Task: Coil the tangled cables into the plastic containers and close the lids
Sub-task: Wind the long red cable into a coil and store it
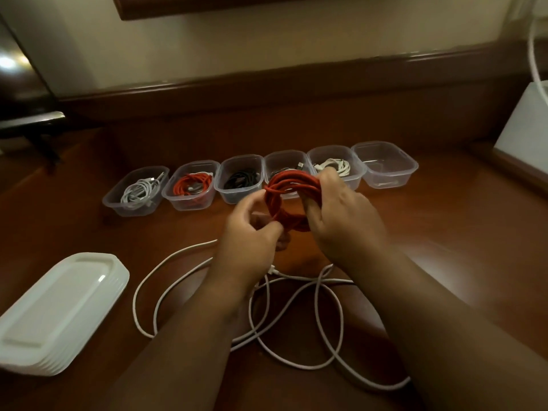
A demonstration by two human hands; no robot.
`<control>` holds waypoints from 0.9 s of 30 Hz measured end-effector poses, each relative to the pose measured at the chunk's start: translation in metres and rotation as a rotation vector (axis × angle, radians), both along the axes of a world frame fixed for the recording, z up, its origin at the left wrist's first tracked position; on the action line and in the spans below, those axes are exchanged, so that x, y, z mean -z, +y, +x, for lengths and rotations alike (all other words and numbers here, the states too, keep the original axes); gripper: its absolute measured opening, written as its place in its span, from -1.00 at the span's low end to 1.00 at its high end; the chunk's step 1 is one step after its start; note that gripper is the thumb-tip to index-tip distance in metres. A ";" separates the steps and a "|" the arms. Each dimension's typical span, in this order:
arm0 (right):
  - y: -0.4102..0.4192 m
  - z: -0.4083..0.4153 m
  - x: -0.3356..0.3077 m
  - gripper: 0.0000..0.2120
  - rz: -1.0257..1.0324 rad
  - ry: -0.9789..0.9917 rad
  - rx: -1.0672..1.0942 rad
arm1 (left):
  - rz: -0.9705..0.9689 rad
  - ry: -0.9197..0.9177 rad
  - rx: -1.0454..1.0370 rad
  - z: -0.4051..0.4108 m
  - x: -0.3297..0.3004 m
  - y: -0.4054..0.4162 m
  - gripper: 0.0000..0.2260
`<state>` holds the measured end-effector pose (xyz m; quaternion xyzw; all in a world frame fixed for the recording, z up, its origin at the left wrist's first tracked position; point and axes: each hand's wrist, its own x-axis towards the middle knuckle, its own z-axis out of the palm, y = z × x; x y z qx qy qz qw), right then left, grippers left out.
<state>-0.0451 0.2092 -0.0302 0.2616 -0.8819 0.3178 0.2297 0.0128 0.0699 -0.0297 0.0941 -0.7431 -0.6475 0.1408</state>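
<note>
Both hands hold a coiled red cable [284, 191] above the wooden table. My right hand [341, 212] has its fingers through the coil and grips its right side. My left hand [252, 229] pinches the coil's lower left part. Behind them stands a row of several clear plastic containers without lids. One container holds a white cable [139, 188], one a red cable [192, 185], one a black cable [240, 179], one a dark cable [284, 170] partly hidden by the coil, one a pale cable [335, 166]. The rightmost container [385, 164] is empty. A loose white cable [296, 315] sprawls on the table under my forearms.
A stack of white lids [56, 312] lies at the front left. A white box [525, 126] sits at the right edge with a white cord [535, 51] above it. A dark stand [29, 123] is at the far left. A wooden ledge runs along the wall behind.
</note>
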 end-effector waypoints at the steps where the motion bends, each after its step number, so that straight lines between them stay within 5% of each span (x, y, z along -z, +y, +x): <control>1: 0.001 -0.003 0.001 -0.82 -0.017 0.042 0.029 | 0.074 0.018 -0.019 0.000 0.000 0.000 -0.58; 4: 0.005 -0.012 0.005 -0.73 -0.020 0.100 0.123 | 0.319 0.062 -0.008 0.005 -0.005 0.004 -0.63; 9: 0.010 -0.011 -0.003 -0.73 -0.114 -0.137 0.082 | 0.774 0.053 0.190 0.014 -0.013 0.007 -0.79; 15: 0.004 0.001 -0.019 -0.87 -0.687 -0.752 -0.095 | 0.174 -0.038 0.196 0.014 -0.008 0.011 -0.79; 19: -0.007 0.013 -0.019 -0.77 -1.120 -1.156 -0.369 | 0.085 0.069 0.117 0.010 -0.004 0.007 -0.78; 27: 0.013 -0.001 -0.026 -0.60 -0.789 -1.087 -0.451 | 0.175 0.150 0.180 0.012 -0.014 -0.012 -0.72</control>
